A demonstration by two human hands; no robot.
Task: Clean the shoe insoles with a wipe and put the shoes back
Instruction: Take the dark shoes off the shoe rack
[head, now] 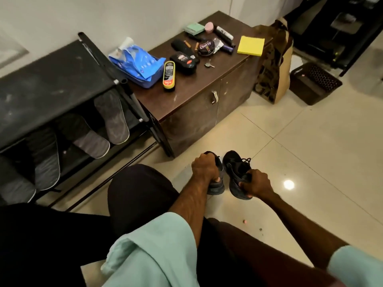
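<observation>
Clasping one black mesh sneaker [217, 188], the left grip [204, 167] sits beside the right grip [258, 183], which clasps the other black laced sneaker [235, 164], low at the glossy cream tiled floor [290, 141], perhaps touching it. Grey insoles [113, 119] lean in the black shoe rack [51, 79] beside the brown wooden tabletop [186, 96].

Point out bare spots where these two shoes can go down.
Open floor tiles right of the shoes, before the cabinet. The shoe rack's top is bare. The cabinet top is crowded from wipes pack to yellow pad.
</observation>
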